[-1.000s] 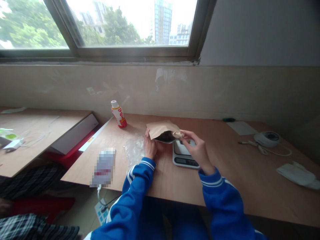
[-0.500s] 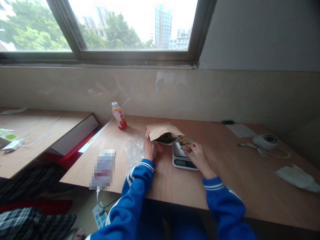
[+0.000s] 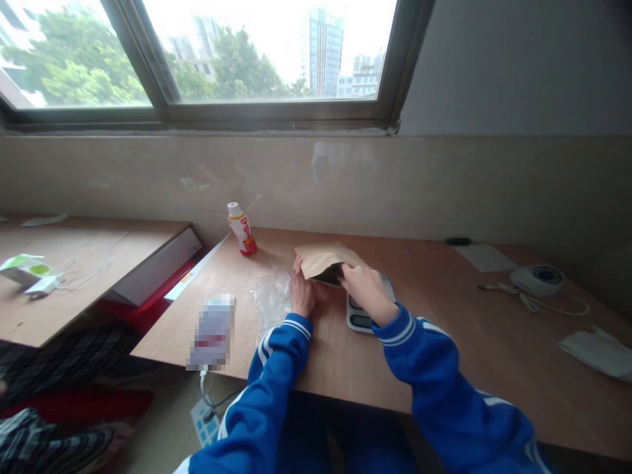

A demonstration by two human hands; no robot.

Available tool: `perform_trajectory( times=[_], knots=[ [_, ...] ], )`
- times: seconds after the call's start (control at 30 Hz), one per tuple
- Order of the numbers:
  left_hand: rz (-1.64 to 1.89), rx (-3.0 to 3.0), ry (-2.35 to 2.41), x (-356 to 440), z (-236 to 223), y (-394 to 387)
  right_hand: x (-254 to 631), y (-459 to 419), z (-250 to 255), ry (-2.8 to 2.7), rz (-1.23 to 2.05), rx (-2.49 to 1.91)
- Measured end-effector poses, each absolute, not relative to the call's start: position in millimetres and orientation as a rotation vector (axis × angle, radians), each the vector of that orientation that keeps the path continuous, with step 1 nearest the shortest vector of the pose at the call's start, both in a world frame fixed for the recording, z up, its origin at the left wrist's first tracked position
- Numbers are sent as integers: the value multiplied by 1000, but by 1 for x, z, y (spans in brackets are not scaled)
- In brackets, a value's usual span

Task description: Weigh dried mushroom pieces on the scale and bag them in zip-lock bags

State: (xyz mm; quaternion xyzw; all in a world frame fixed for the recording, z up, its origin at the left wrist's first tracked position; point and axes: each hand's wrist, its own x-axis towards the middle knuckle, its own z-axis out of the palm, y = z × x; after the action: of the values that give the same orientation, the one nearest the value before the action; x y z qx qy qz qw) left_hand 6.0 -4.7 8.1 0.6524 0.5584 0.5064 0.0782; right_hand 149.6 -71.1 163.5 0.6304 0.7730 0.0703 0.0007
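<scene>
Beneath a window point(image 3: 276, 56), on a table point(image 3: 459, 322), the left hand point(image 3: 303, 294) holds a paper bag point(image 3: 326, 257) by a scale point(image 3: 359, 322), the right hand's point(image 3: 366, 288) fingertips inside its mouth, their grip hidden.

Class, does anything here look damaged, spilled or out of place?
The wall edge below the window frame looks ragged at right, perhaps chipped. The phone, cable hanging, lies at the edge of the table, perhaps risking a fall. No spill shows.

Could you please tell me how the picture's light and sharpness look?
In the head view, the sky is blown out white, the paper bag has a dark opening, the right hand looks slightly soft, and blocky pixels mask the phone-like item.
</scene>
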Motion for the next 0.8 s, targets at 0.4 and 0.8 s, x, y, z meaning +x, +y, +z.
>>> perform_trajectory(
  times=[0.4,0.8],
  knots=[
    [1608,1958,1605,7,6,-3,148,-74,179,2306,144,2016],
    [1626,1933,1615,7,7,-5,157,-76,167,2344,334,2015]
  ],
)
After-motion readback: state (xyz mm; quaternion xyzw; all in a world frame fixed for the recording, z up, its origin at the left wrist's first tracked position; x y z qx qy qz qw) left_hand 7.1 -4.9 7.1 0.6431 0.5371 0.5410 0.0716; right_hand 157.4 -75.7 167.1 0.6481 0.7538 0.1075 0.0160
